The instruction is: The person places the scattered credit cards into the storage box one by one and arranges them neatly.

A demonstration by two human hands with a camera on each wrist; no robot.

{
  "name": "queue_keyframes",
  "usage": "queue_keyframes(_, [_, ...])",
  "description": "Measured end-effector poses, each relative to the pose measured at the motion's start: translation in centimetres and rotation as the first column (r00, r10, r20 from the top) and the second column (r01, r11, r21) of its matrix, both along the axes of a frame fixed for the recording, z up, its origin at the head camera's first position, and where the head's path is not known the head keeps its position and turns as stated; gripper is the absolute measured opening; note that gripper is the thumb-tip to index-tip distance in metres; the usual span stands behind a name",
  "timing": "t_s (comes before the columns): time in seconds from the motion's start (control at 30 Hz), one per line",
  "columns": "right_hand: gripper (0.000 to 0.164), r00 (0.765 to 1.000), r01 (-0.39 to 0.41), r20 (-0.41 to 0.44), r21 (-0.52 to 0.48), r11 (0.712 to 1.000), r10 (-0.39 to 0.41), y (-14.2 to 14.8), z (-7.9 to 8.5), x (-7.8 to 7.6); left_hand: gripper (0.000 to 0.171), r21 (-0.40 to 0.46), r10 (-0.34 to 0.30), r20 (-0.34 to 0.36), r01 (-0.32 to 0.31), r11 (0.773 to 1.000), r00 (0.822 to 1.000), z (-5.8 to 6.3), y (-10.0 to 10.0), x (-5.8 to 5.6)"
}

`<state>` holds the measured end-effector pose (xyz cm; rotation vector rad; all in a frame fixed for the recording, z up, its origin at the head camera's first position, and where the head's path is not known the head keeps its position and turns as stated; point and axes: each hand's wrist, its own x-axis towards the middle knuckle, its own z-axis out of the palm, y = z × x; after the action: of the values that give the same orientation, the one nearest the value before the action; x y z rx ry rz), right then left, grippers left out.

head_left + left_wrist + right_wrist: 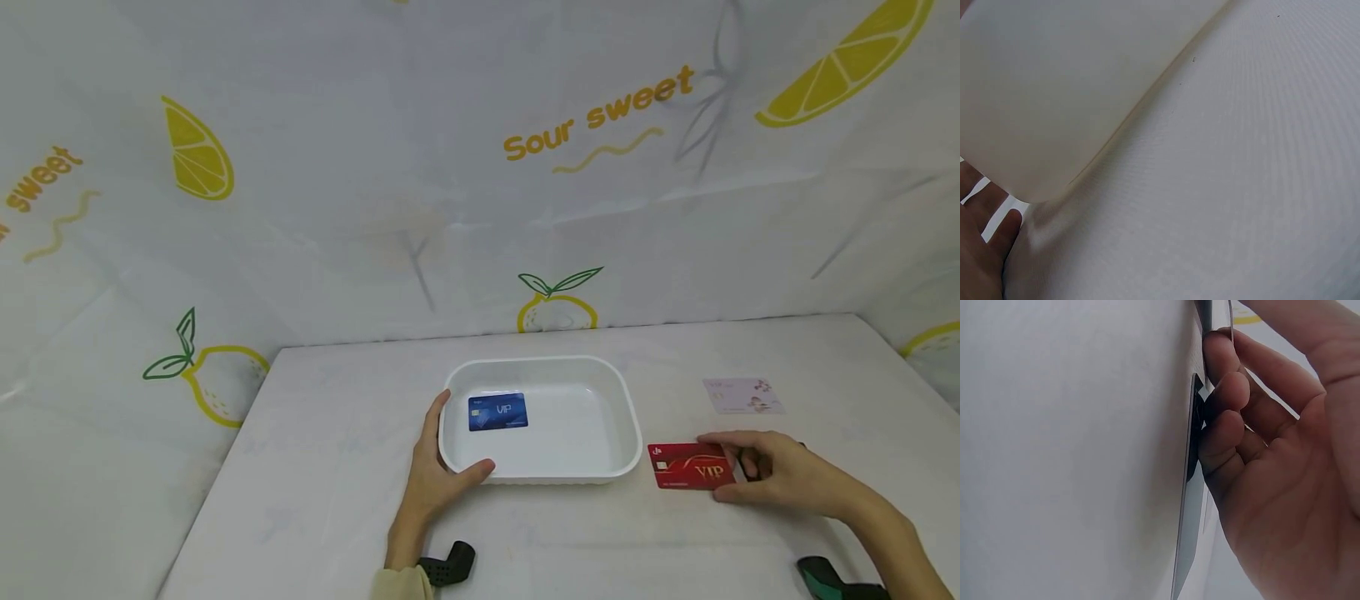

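Note:
My left hand [435,479] grips the near left corner of a white plastic tray [540,478], thumb over the front rim and a finger along the left side. Inside the tray, toward the left, lies a blue VIP card [498,412]. Right of the tray, my right hand [787,473] pinches a red VIP card [686,465] by its right end between thumb and fingers. In the right wrist view, a thin flat piece, dark at one end [1192,450], lies beneath the curled fingers; what it is I cannot tell.
A pale pink card [742,396] lies on the white table [315,500] behind my right hand. Black wrist devices [450,565] sit near both wrists. A lemon-printed white sheet [360,183] hangs behind the table.

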<state>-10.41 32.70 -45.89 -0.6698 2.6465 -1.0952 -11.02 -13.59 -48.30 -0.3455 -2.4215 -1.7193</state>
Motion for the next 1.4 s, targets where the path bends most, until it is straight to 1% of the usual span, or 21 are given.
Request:
queue_keyframes(0.13, [0.053, 1.000, 0.008, -0.016, 0.002, 1.000, -0.008, -0.1, 0.0, 0.0, 0.115, 0.004, -0.002, -0.001, 0.002, 1.000, 1.000, 0.0, 0.0, 0.0])
queue_keyframes(0.33, [0.045, 0.998, 0.016, -0.065, -0.065, 0.998, -0.020, -0.1, 0.0, 0.1, 0.114, 0.011, -0.005, 0.001, 0.005, 1.000, 1.000, 0.0, -0.1, 0.0])
queue_keyframes(0.43, [0.044, 0.996, 0.029, -0.083, -0.076, 0.997, -0.035, -0.2, 0.2, 0.3, 0.114, 0.016, -0.006, 0.001, 0.006, 1.000, 1.000, 0.0, 0.0, 0.0])
queue_keyframes(0.6, [0.047, 0.994, 0.087, -0.067, -0.061, 0.994, -0.091, -0.1, 0.9, 0.6, 0.114, 0.011, -0.003, 0.001, 0.003, 1.000, 1.000, -0.1, 0.0, 0.0])
queue_keyframes(0.73, [0.049, 0.991, 0.111, -0.065, -0.067, 0.992, -0.115, 0.1, 1.4, 0.7, 0.114, 0.003, -0.003, 0.000, 0.003, 1.000, 1.000, 0.0, 0.0, 0.0])
queue_keyframes(0.97, [0.050, 0.988, 0.126, -0.081, -0.066, 0.990, -0.131, -0.1, 2.2, 0.6, 0.113, -0.008, 0.006, 0.004, -0.006, 1.000, 1.000, 0.1, 0.0, 0.0])
queue_keyframes(1.3, [0.052, 0.979, 0.128, -0.147, -0.084, 0.988, -0.139, -0.8, 3.0, 0.6, 0.113, 0.024, -0.012, 0.009, 0.012, 1.000, 1.000, -0.2, -0.1, -0.1])
queue_keyframes(1.4, [0.053, 0.977, 0.148, -0.150, -0.058, 0.987, -0.155, -1.2, 3.3, 0.5, 0.113, 0.028, -0.016, 0.014, 0.016, 0.999, 1.000, -0.2, -0.1, -0.1])
